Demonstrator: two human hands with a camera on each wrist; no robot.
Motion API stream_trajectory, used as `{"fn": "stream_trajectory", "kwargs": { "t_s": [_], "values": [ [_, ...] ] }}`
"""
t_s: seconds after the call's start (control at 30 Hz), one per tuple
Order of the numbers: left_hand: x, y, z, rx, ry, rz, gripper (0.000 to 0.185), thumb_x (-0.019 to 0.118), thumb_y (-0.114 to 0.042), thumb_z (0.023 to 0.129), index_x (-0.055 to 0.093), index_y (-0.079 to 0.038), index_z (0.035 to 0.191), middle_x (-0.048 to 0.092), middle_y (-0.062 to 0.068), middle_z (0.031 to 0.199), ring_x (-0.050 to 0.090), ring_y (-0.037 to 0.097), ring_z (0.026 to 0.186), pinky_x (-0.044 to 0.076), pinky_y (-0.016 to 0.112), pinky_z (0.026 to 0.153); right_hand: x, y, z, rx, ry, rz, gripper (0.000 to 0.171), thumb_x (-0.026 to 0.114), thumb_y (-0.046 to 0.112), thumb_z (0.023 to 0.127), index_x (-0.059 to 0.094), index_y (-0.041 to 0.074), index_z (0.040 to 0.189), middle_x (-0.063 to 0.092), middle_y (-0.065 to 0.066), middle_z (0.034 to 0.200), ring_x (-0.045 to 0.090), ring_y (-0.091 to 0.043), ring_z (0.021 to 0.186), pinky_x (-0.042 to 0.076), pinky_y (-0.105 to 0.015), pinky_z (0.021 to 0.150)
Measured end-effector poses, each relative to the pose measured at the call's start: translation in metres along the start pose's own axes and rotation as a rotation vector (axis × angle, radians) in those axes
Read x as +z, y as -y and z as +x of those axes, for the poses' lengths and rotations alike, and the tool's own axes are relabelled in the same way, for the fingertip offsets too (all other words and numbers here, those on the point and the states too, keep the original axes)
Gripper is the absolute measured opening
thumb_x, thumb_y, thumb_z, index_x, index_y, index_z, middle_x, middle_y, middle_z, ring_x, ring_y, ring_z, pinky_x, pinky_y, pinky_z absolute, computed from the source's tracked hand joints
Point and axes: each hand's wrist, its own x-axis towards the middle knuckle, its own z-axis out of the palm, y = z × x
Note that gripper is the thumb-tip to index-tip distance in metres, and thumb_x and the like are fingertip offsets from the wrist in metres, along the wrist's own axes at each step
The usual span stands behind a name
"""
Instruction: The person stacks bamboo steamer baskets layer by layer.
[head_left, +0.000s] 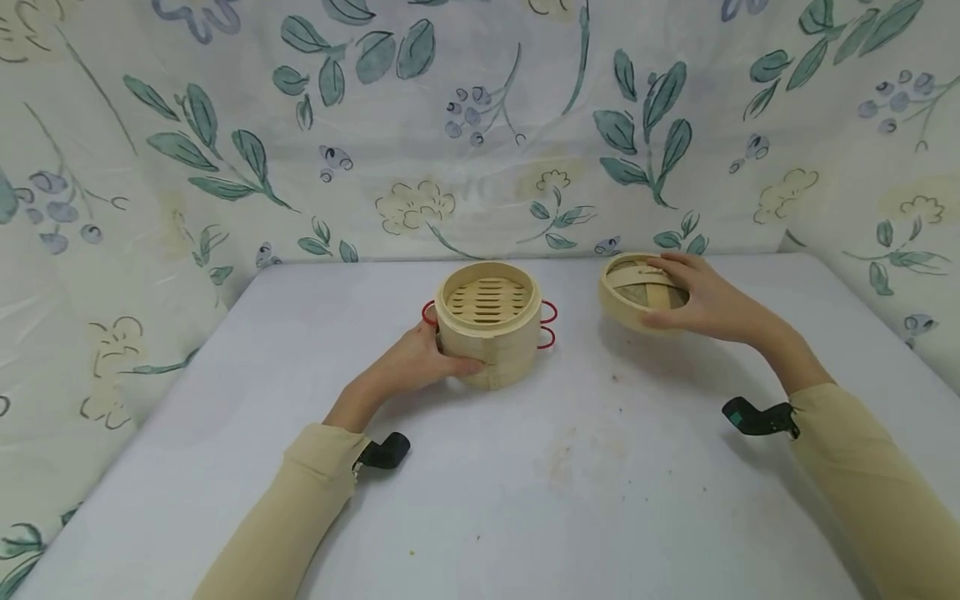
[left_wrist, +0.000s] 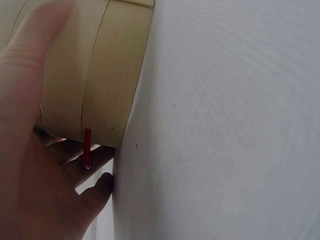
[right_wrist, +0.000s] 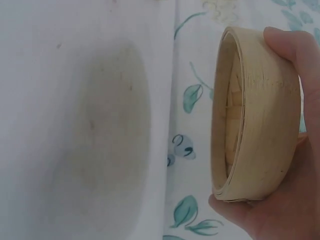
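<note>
A round bamboo steamer basket (head_left: 491, 354) with red wire handles (head_left: 548, 323) stands open-topped at the table's middle, its slatted floor showing. My left hand (head_left: 423, 354) grips its near left wall, thumb in front and fingers round the back; in the left wrist view the left hand (left_wrist: 30, 150) wraps the steamer basket (left_wrist: 95, 75) beside a red handle (left_wrist: 87, 148). My right hand (head_left: 697, 300) grips the bamboo lid (head_left: 633, 292) to the right of the basket, tilted and raised off the table. In the right wrist view the lid (right_wrist: 260, 115) is held edge-on by the right hand (right_wrist: 280, 220).
The white table (head_left: 525, 483) carries faint stains near its middle. A floral cloth (head_left: 480, 125) hangs behind and along both sides. Black wrist camera mounts (head_left: 757, 417) sit at both cuffs.
</note>
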Motion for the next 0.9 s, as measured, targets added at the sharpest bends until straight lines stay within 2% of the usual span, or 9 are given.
{"fn": "stream_trajectory", "kwargs": {
  "t_s": [0.4,0.9],
  "values": [
    [-0.001,-0.001,-0.001,-0.011,0.013,0.010,0.099,0.084,-0.049,0.074,0.027,-0.027,0.152,0.046,0.006,0.147,0.043,0.024,0.135,0.034,0.050,0.113,-0.007,0.024,0.009,-0.010,0.033,-0.006,0.093,0.072,0.047,0.084,0.025,0.012,0.157,0.011,-0.021,0.161,0.021,-0.047,0.143,0.030,-0.066,0.108],
    [-0.001,-0.002,-0.001,-0.005,0.017,-0.008,0.097,0.086,-0.046,0.073,0.029,-0.028,0.150,0.047,0.004,0.146,0.044,0.023,0.134,0.035,0.049,0.112,-0.005,0.040,0.019,-0.048,-0.005,-0.005,0.094,0.074,0.048,0.082,0.028,0.014,0.156,0.015,-0.017,0.162,0.020,-0.041,0.144,0.031,-0.063,0.109]
  ]
}}
